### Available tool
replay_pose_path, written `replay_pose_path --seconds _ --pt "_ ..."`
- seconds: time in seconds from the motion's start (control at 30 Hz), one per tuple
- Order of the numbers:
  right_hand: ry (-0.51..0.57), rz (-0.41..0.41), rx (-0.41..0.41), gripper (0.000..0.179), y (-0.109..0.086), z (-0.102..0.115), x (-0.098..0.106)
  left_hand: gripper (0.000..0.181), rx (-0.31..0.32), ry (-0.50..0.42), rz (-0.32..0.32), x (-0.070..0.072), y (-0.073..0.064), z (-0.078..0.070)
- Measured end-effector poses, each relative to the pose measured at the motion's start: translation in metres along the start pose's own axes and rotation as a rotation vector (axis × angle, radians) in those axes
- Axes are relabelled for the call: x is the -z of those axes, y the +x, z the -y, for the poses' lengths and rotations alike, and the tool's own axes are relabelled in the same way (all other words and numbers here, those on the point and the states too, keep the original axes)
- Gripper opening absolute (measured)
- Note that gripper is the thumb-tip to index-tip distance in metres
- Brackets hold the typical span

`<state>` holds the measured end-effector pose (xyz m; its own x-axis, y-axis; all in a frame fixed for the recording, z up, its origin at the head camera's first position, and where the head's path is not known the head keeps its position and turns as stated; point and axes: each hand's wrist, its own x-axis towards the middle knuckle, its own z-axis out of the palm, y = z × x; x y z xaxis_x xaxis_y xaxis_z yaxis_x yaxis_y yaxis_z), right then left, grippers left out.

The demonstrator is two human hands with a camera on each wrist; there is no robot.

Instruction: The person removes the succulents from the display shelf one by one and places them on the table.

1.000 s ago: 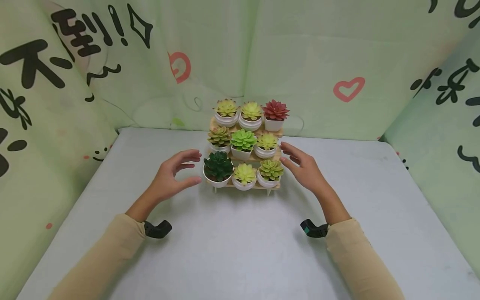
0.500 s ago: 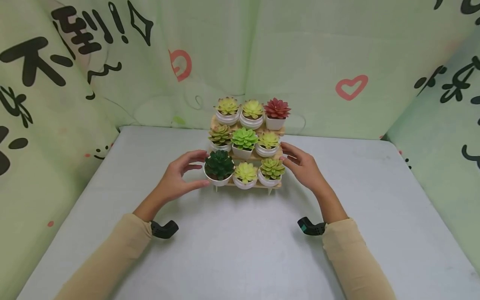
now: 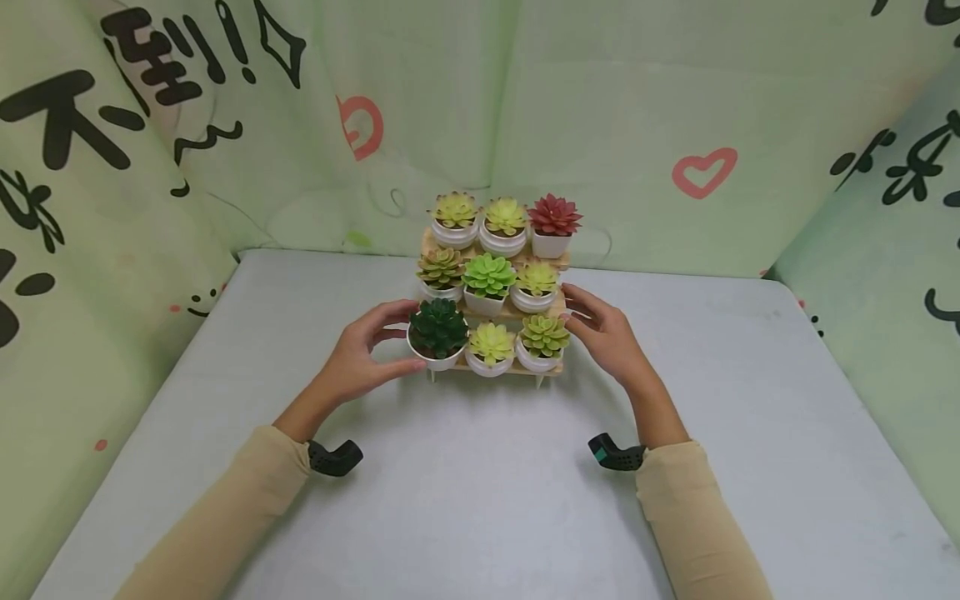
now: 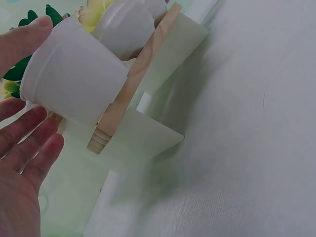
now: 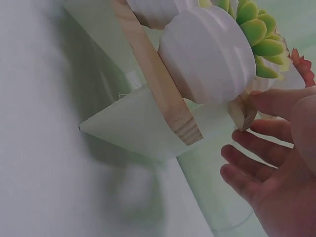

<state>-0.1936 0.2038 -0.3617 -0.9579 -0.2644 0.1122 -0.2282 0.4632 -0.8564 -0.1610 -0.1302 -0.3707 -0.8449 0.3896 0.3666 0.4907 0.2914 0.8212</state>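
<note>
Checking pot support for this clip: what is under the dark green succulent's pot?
The white pot rests on the lowest wooden board; a pale support stands beneath that board. The patch directly under the pot's base is covered.

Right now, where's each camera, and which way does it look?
Head: on the head, facing forward and down at the plant stand; left hand, right hand and sleeves show.
Left wrist: worn there, facing a smooth white pot at the stand's left end; left hand shows.
Right wrist: worn there, facing a ridged white pot at its right end; right hand shows.
Both wrist views share the white table.
</note>
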Motion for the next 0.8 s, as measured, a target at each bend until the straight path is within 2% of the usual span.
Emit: replay_pose_path --seconds 0.13,0.23,0.4,0.5,0.6,0.8 --pt "-0.002 -0.006 -0.007 0.049 0.0 0.001 0.0 0.069 -0.006 -0.007 0.0 0.0 0.0 0.001" --pt "0.007 -0.007 -0.008 0.05 0.001 -0.002 -0.001 0.062 -0.034 -0.056 -0.016 0.0 0.001 0.008" --pt "0.015 -0.003 -0.014 0.051 0.006 -0.021 -0.001 0.05 -0.079 -0.138 -0.073 0.005 0.006 0.026" --pt "0.008 -0.004 -0.019 0.052 0.009 -0.03 -0.001 0.048 -0.079 -0.13 -0.098 0.008 0.011 0.029" --pt "0.004 -0.008 -0.014 0.052 0.01 -0.033 -0.002 0.047 -0.064 -0.114 -0.13 0.012 0.017 0.024" --pt "0.001 -0.016 -0.006 0.052 0.011 -0.032 -0.001 0.045 -0.02 -0.075 -0.207 0.019 0.034 -0.002"
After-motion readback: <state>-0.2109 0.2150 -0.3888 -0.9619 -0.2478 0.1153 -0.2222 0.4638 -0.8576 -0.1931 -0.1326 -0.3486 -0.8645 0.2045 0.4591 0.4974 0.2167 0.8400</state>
